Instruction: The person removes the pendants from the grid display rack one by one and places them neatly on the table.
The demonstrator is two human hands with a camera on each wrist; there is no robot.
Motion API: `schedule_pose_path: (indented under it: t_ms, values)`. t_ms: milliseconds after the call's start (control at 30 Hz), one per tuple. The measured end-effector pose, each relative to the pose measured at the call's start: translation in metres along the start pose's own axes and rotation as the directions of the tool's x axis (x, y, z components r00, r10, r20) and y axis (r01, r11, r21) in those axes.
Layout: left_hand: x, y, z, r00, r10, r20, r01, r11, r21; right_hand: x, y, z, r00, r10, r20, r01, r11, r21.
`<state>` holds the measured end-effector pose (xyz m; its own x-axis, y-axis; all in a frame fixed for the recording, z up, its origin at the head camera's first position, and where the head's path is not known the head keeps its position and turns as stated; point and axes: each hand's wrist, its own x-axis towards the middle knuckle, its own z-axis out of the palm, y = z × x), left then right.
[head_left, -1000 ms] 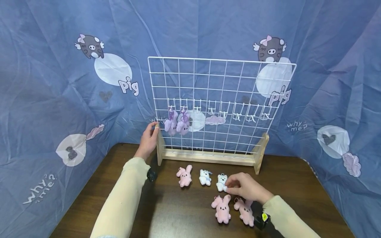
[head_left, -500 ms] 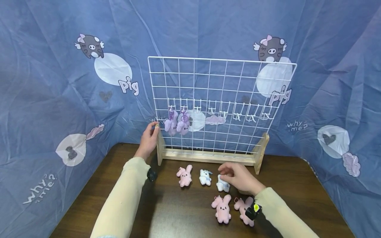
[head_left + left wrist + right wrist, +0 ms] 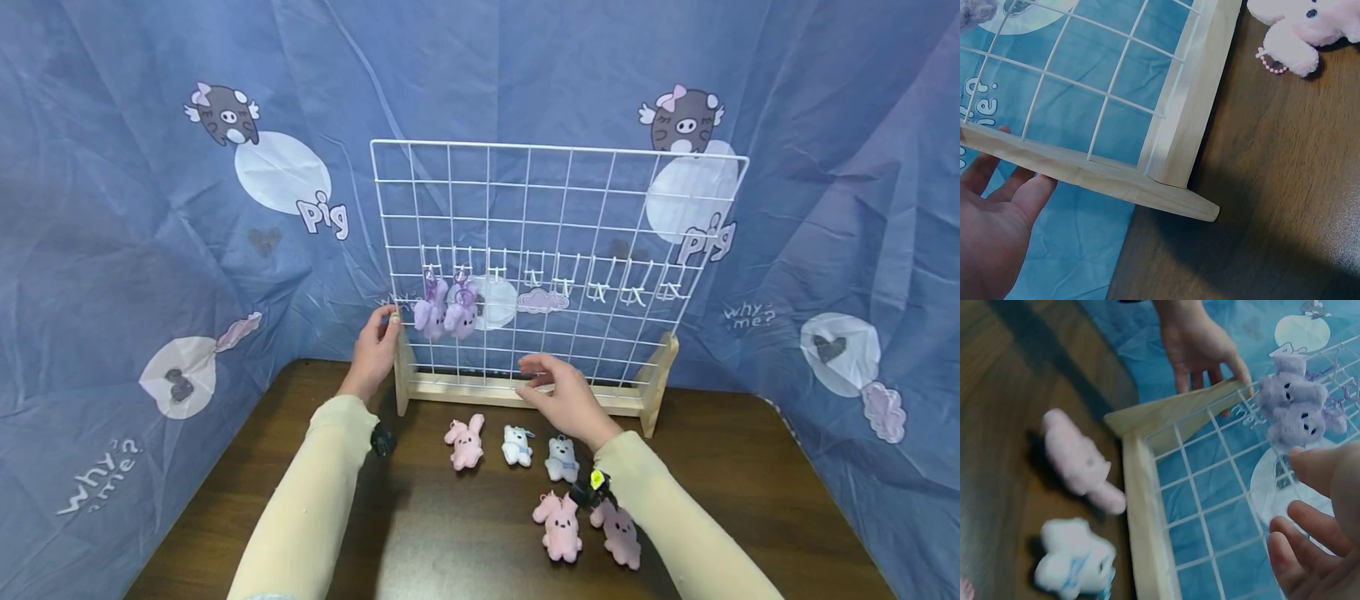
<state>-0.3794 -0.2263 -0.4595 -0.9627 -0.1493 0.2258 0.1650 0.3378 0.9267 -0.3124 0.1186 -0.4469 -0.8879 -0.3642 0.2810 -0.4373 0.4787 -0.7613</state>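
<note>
My left hand [image 3: 373, 354] grips the left wooden upright [image 3: 1100, 182] of a white wire grid rack, thumb in front and fingers reaching behind. My right hand [image 3: 562, 400] holds nothing; its fingers are spread and bent loosely, in front of the rack's wooden base bar [image 3: 457, 394]. Below it on the table lie two white plush bear keychains, one left [image 3: 516, 447] and one right [image 3: 562, 460]. Two purple plush rabbit keychains [image 3: 431, 317] hang side by side on the leftmost hooks. In the right wrist view, the right thumb [image 3: 1316, 469] overlaps the grid near these rabbits [image 3: 1300, 428].
A pink plush rabbit keychain [image 3: 466, 443] lies left of the bears. Two more, one whole in view [image 3: 561, 532] and one partly behind the right wrist camera [image 3: 619, 537], lie nearer. Several bare white hooks [image 3: 597, 292] continue rightward along the grid. A blue printed cloth [image 3: 435, 75] surrounds the table.
My right hand has let go of the right white bear, which now lies straighter with its face up, and has moved up and left toward the rack. My left hand stays put.
</note>
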Motion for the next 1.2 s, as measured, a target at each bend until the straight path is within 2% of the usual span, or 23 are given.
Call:
schedule_pose_path:
  t_ms: [167,300,467,633,833,1100,1200]
  values:
    - [0.0,0.0,0.001,1.0,0.013,-0.002,-0.013,1.0,0.01,0.021,-0.015,0.005,0.997,-0.008,-0.079,0.011,1.0,0.028]
    - [-0.001,0.0,0.001,1.0,0.017,-0.001,-0.017,1.0,0.009,0.034,-0.024,0.007,0.995,0.013,-0.098,-0.007,0.998,0.062]
    - [-0.001,0.001,0.0,1.0,0.019,0.007,-0.019,1.0,-0.01,0.049,-0.038,0.011,0.993,0.059,-0.101,-0.041,0.984,0.171]
    - [0.0,0.002,0.0,1.0,0.016,0.016,-0.016,1.0,-0.009,0.064,-0.05,0.016,0.991,0.067,-0.114,-0.032,0.96,0.279]
    - [0.001,-0.001,0.001,0.999,0.039,-0.009,-0.039,0.999,0.019,0.076,-0.06,0.023,0.993,0.054,-0.108,-0.011,0.932,0.364]
    - [0.001,0.0,0.0,1.0,0.03,0.007,-0.03,1.0,0.007,0.083,-0.065,0.028,0.997,0.045,-0.057,-0.018,0.915,0.403]
    - [0.001,0.0,0.0,1.0,0.026,0.007,-0.026,1.0,0.007,0.085,-0.068,0.028,0.998,0.046,-0.034,-0.029,0.918,0.395]
